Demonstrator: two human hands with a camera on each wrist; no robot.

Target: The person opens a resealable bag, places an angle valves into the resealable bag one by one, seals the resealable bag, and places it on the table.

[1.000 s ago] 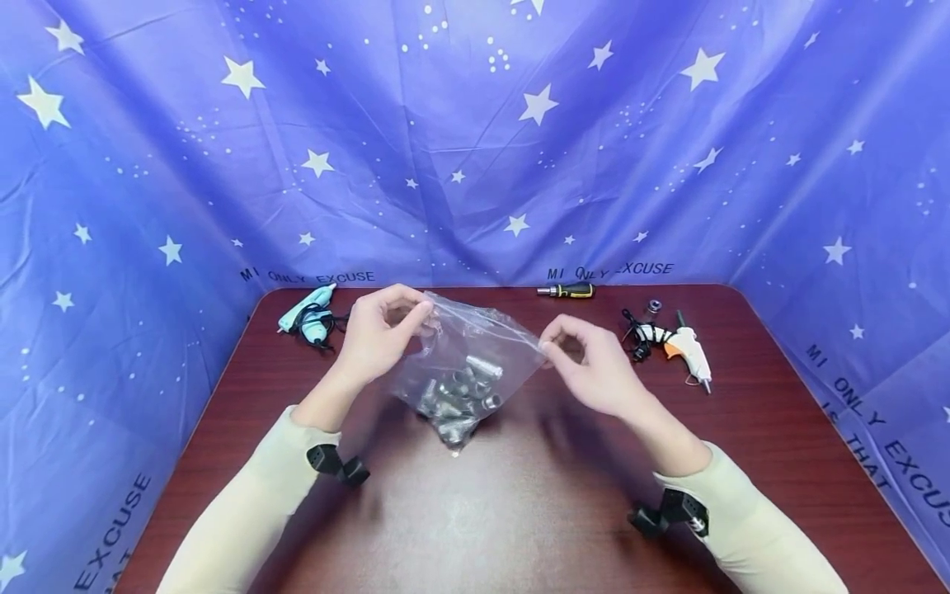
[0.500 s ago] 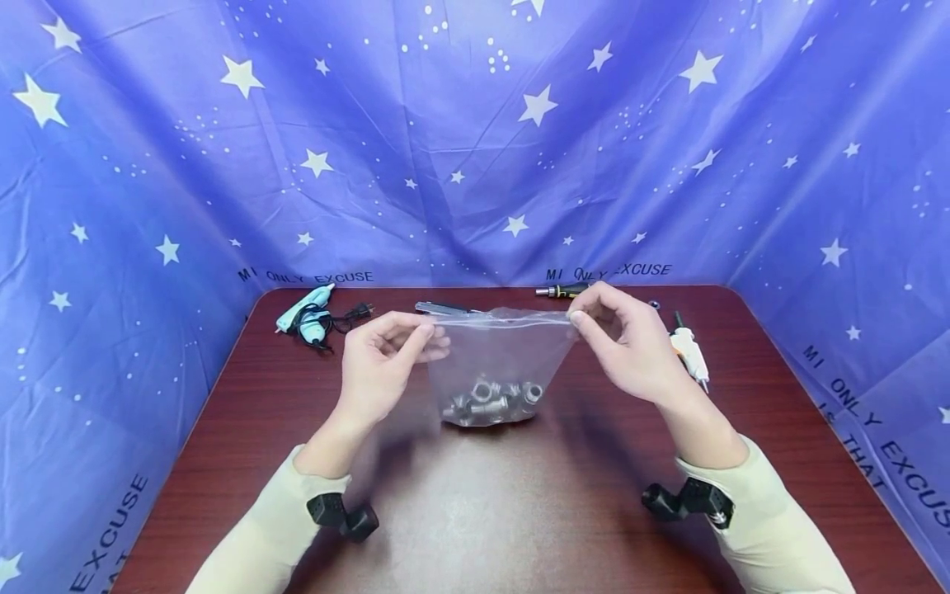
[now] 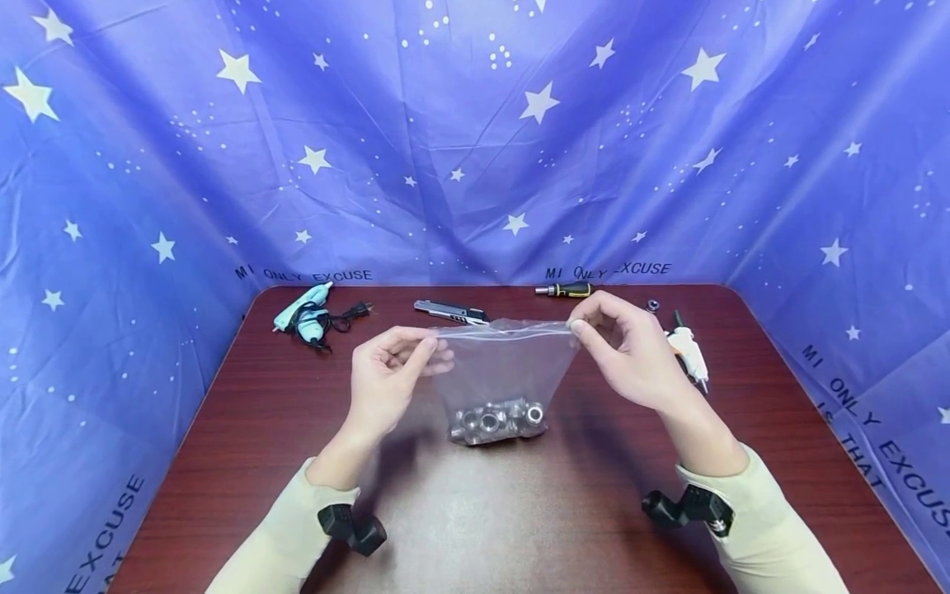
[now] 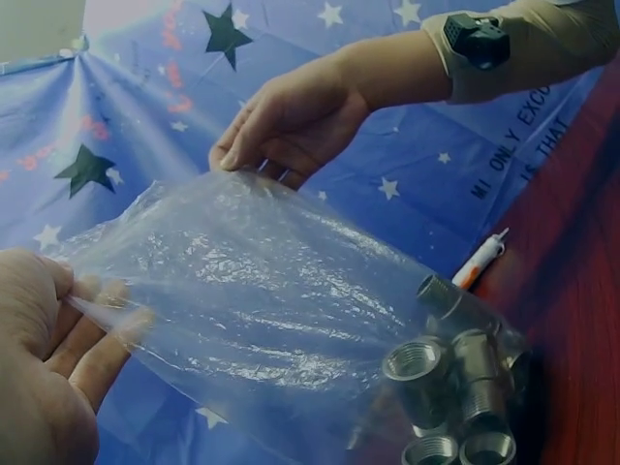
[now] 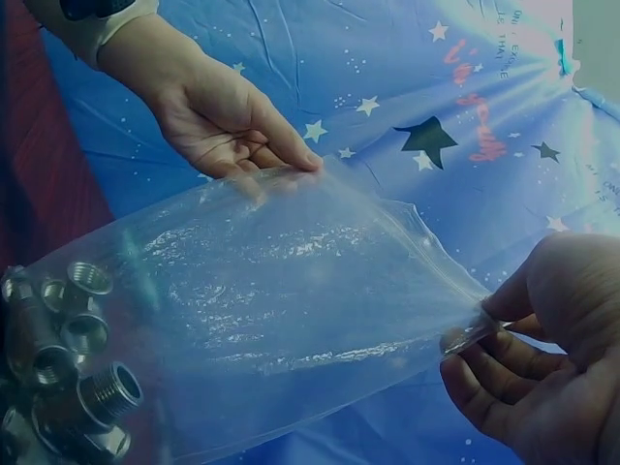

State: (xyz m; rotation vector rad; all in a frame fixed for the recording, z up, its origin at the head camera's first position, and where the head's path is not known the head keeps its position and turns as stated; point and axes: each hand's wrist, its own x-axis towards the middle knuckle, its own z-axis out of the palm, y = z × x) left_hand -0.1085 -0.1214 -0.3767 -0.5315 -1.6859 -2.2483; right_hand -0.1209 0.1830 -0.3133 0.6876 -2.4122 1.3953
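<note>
Left hand: the left hand point(image 3: 386, 375) pinches the left top corner of the clear plastic bag point(image 3: 505, 367) between thumb and fingers point(image 4: 92, 329).
Right hand: the right hand point(image 3: 631, 355) pinches the right top corner of the same bag, fingers curled round the edge – its thumb tip is hidden behind the plastic in the right wrist view.
Bag: held upright over the middle of the table point(image 3: 519, 511), its top edge stretched taut between the two hands; whether the seal is closed cannot be told.
Contents: threaded metal pipe fittings point(image 3: 496, 419) heaped at the bottom; their count is hard to make out.
Far edge of table: mint glue gun point(image 3: 304, 312) at the left corner, utility knife point(image 3: 449, 311) and screwdriver point(image 3: 566, 289) mid-edge.
Partly hidden: white glue gun point(image 3: 688, 351) – its body is cut off by the right hand.
</note>
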